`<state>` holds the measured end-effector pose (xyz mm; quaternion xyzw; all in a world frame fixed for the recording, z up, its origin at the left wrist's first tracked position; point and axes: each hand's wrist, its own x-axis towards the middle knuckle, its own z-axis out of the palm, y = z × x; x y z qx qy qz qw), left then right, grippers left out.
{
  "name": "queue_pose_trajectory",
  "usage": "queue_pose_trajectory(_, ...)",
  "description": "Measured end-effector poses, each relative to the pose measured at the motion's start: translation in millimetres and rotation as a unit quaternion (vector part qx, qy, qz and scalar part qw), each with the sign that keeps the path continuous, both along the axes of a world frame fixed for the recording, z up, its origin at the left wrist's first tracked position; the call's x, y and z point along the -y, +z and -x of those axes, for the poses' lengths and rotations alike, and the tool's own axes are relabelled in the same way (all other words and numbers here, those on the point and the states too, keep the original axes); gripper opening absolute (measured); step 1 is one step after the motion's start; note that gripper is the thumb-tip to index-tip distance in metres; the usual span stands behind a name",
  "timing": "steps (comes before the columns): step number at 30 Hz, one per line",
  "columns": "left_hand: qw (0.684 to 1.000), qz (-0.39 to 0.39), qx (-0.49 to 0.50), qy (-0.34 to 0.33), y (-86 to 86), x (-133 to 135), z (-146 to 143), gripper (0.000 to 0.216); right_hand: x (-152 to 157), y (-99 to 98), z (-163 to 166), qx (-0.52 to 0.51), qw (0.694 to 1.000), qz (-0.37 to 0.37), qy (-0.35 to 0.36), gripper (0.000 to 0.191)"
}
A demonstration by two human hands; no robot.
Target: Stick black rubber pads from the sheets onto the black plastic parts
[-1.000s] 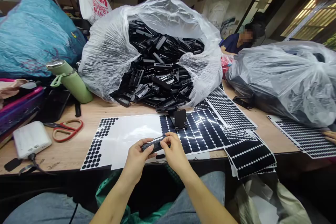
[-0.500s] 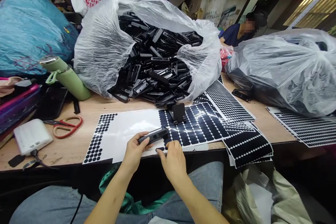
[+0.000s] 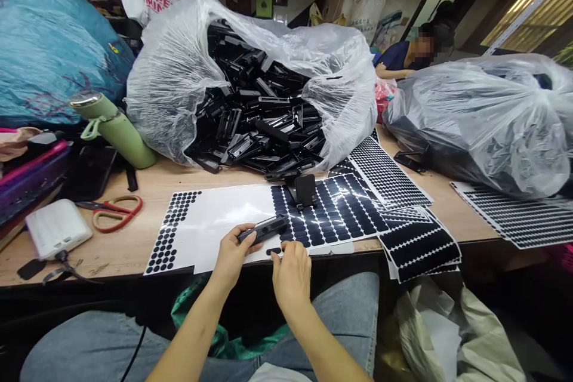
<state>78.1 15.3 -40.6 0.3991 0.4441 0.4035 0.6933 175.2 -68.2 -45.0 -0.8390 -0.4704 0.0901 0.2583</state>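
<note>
My left hand (image 3: 233, 253) is closed round a slim black plastic piece (image 3: 263, 229) with a patterned face, holding it above the sticker sheet. Just to its right, my right hand (image 3: 292, 271) has its fingers curled together at the near edge of the sheet; whatever the fingertips pinch is hidden. The white backing sheet (image 3: 219, 209) carries rows of black oblong stickers (image 3: 340, 215) on its right part, and a lone sticker (image 3: 273, 250) lies between my hands. A black holder-like part (image 3: 306, 190) stands upright on the sheet.
A clear plastic bag (image 3: 165, 83) spills black parts (image 3: 264, 125) behind the sheet. Green bottle (image 3: 123, 137), red-handled scissors (image 3: 119, 213) and white power bank (image 3: 58, 230) lie left. More sticker sheets (image 3: 389, 173) and another full bag (image 3: 483, 125) are right. A person (image 3: 398, 59) sits beyond.
My right hand has turned slightly and its thumb has drawn in towards the fingers, showing the lone sticker more fully. My left hand keeps the black piece in nearly the same place.
</note>
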Motion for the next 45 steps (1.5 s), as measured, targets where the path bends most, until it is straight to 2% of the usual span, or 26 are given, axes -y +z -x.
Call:
queue_pose_trajectory(2, 1.000, -0.001, 0.002, -0.004, -0.4, 0.1, 0.2, 0.035, -0.9, 1.6, 0.1, -0.003, 1.000, 0.007, -0.006, 0.013)
queue_pose_trajectory(7, 1.000, -0.005, 0.004, -0.005, -0.7, -0.3, 1.0, 0.034, -3.1, 5.8, -4.7, -0.027, 1.000, 0.008, 0.005, 0.005)
queue_pose_trajectory(15, 1.000, -0.005, 0.012, -0.013, -1.7, -1.8, -0.3, 0.031, 0.4, 5.3, -7.0, -0.102, 0.989, -0.076, 0.081, 0.012)
queue_pose_trajectory(18, 1.000, 0.004, 0.009, -0.001, 1.1, -2.0, 1.7, 0.032, 1.3, 11.1, -11.1, -0.154, 0.975, -0.137, 0.087, 0.009)
queue_pose_trajectory(20, 1.000, 0.009, 0.005, -0.009, 6.6, -0.8, 4.7, 0.032, -1.6, 18.5, -21.1, -0.246, 0.947, -0.202, 0.051, 0.003)
queue_pose_trajectory(23, 0.998, -0.005, -0.023, -0.060, 20.0, 4.5, 8.0, 0.028, -11.8, 29.8, -40.4, -0.420, 0.867, -0.266, 0.000, 0.019)
queue_pose_trajectory(25, 0.993, -0.023, -0.055, -0.099, 29.4, 10.3, 7.1, 0.026, -19.5, 34.9, -48.1, -0.498, 0.827, -0.261, 0.007, 0.025)
queue_pose_trajectory(27, 0.988, -0.044, -0.078, -0.128, 36.3, 16.2, 3.9, 0.024, -24.6, 37.7, -49.2, -0.530, 0.814, -0.236, 0.031, 0.027)
queue_pose_trajectory(32, 0.979, -0.117, -0.117, -0.117, 37.4, 23.6, -1.8, 0.023, -23.4, 38.4, -41.8, -0.491, 0.846, -0.190, 0.079, 0.023)
queue_pose_trajectory(37, 0.978, -0.143, -0.131, -0.080, 34.4, 24.0, -1.8, 0.021, -16.9, 38.4, -44.4, -0.332, 0.920, -0.204, 0.046, 0.022)
queue_pose_trajectory(39, 0.978, -0.141, -0.131, -0.075, 35.0, 24.6, -2.6, 0.021, -15.9, 40.3, -45.4, -0.288, 0.938, -0.189, 0.046, 0.018)
queue_pose_trajectory(42, 0.980, -0.131, -0.126, -0.080, 36.0, 25.6, -4.3, 0.022, -14.7, 43.8, -45.3, -0.301, 0.938, -0.144, 0.092, 0.016)
queue_pose_trajectory(45, 0.990, -0.084, -0.097, -0.067, 36.1, 25.2, -4.5, 0.022, -12.3, 44.5, -47.8, -0.313, 0.930, -0.158, 0.109, 0.015)
